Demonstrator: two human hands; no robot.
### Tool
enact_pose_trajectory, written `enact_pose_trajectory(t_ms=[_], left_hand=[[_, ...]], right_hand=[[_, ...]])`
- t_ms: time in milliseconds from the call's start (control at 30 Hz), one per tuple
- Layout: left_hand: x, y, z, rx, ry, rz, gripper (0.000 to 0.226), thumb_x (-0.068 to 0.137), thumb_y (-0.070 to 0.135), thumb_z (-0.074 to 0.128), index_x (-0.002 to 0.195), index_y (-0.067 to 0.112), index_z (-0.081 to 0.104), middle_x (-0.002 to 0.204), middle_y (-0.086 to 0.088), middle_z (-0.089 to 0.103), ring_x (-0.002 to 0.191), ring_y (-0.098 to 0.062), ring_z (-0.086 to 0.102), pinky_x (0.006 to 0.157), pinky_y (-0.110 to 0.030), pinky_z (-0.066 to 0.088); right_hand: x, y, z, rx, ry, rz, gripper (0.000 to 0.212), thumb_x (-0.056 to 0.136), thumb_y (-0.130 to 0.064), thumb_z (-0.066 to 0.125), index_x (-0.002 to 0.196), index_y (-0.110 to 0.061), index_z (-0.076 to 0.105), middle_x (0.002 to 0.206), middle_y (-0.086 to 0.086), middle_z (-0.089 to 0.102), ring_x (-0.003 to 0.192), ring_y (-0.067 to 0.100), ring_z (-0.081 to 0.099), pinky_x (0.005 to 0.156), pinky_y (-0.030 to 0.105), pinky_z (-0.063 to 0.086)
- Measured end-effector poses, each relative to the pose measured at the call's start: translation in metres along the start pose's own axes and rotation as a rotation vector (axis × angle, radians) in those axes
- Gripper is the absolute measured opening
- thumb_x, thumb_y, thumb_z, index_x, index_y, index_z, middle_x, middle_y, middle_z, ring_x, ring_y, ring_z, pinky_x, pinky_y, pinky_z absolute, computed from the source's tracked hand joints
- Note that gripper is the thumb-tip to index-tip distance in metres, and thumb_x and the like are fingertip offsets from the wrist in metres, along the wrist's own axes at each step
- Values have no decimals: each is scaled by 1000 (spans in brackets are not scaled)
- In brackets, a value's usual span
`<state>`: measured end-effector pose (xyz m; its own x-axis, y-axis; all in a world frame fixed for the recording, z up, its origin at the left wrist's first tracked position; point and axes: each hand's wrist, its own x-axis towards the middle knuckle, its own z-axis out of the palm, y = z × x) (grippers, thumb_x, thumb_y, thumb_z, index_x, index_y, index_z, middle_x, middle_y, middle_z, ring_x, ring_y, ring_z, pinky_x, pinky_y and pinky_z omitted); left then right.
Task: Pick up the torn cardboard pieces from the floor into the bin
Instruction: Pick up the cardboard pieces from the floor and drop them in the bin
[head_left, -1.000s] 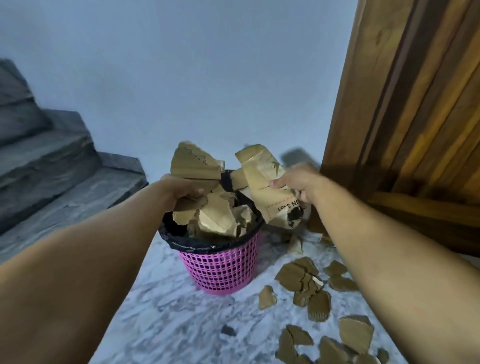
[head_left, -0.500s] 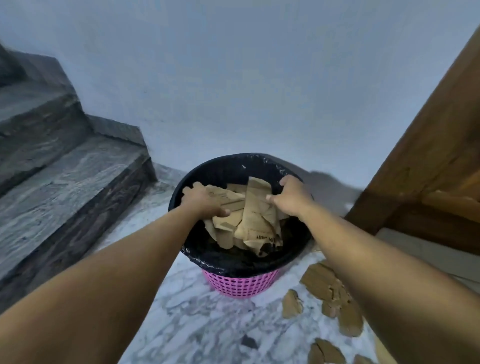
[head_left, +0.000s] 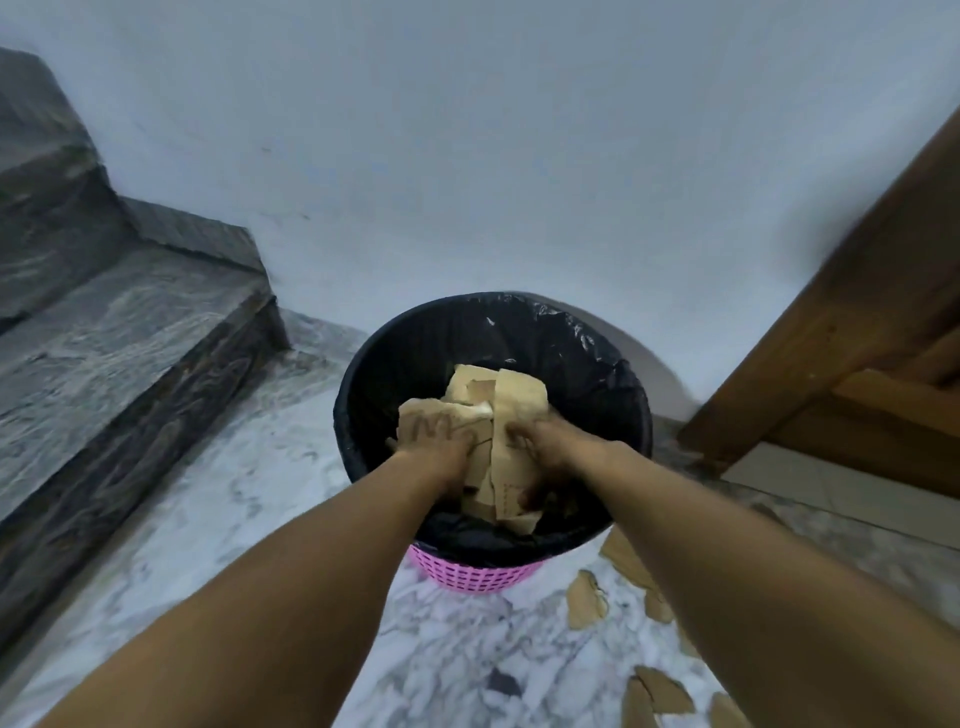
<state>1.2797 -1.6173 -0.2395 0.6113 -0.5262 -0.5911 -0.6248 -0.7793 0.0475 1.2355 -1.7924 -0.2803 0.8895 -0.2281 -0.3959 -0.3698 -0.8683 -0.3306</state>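
Fingertips (head_left: 511, 441) (blurred) among cardboard pieces (head_left: 511, 389)

Readable text: none from where I stand.
Cardboard pieces in bin (head_left: 511, 410): a dashed printed line shows on the strip near the front, and a dark printed patch beside it; too blurred to make out any letters.
Cardboard pieces on floor (head_left: 586, 601): plain brown faces, no print to be seen.
Bin (head_left: 470, 571): pink mesh wall and black liner, no label or brand visible.
Wall, steps, wooden door: no signs or numbers.
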Motion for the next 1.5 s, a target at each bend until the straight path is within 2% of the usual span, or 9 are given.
enact_pose_trajectory(t_ms=[133, 333, 500, 700, 867, 1067, 1233, 1333, 1500], left_hand=[[-8, 7, -24, 92, 50, -24, 87, 78, 40, 70, 150, 28, 23, 154, -8, 26, 139, -32, 28, 111, -54, 24], [-20, 56, -64, -80, 327, 65, 42, 77, 13, 55, 117, 23, 61, 120, -6, 61, 107, -27, 59, 89, -41, 52], [-28, 142, -92, -243, 556, 194, 30, 78, 3, 54, 101, 13, 69, 104, -7, 69, 99, -26, 64, 83, -34, 54], [0, 230, -70, -112, 564, 335, 33, 80, 4, 51, 108, 15, 64, 112, -6, 64, 101, -24, 61, 84, -30, 50], [58, 267, -8, 92, 450, 414, 29, 87, 21, 57, 115, 12, 58, 109, -8, 65, 94, -24, 62, 74, -28, 47], [117, 280, 69, 24, 124, 331, 106, 64, 39, 85, 149, 17, 25, 151, -11, 36, 135, -32, 39, 105, -41, 39], [166, 278, 112, 23, -43, 277, 149, 48, 43, 93, 152, 27, -12, 157, -11, -27, 146, -40, -12, 116, -59, 16], [186, 276, 116, 193, -29, 291, 156, 48, 42, 92, 148, 25, -26, 148, -12, -43, 140, -40, -29, 114, -65, 2], [227, 271, 108, 268, -4, 262, 164, 39, 53, 92, 145, 28, -30, 148, -9, -44, 138, -41, -33, 110, -71, 0]], right_hand=[[-43, -10, -50, -19, -48, 28, 68, 67, -33, 86, 129, -25, 59, 128, 2, 59, 112, 25, 58, 95, 32, 47], [-89, 19, -115, 338, 225, -61, 12, 77, -13, 80, 88, -13, 75, 87, 0, 73, 89, 20, 71, 83, 35, 58], [-121, 91, -136, 454, 232, 97, 6, 86, -10, 71, 83, -15, 70, 83, 5, 72, 77, 19, 74, 69, 33, 61], [-155, 201, -107, 411, 176, 290, 8, 89, -6, 65, 97, -7, 69, 94, 15, 70, 88, 29, 70, 75, 42, 61], [-161, 287, -60, 400, 101, 415, 2, 89, -10, 68, 90, -9, 67, 93, 15, 69, 76, 21, 68, 67, 36, 58], [-147, 367, 8, 161, -44, 494, 56, 79, -30, 79, 125, -3, 61, 125, 15, 61, 96, 25, 63, 63, 21, 51], [-117, 417, 80, 242, -55, 540, 145, 46, -50, 93, 154, -34, -2, 160, 14, 15, 139, 39, 32, 108, 46, 39], [-89, 426, 94, 213, -27, 613, 162, 36, -58, 91, 149, -37, -24, 159, 14, -26, 145, 50, -13, 115, 65, 10], [-60, 422, 98, 141, -158, 574, 169, 20, -72, 85, 139, -49, -32, 154, 11, -38, 140, 56, -19, 106, 78, 8]])
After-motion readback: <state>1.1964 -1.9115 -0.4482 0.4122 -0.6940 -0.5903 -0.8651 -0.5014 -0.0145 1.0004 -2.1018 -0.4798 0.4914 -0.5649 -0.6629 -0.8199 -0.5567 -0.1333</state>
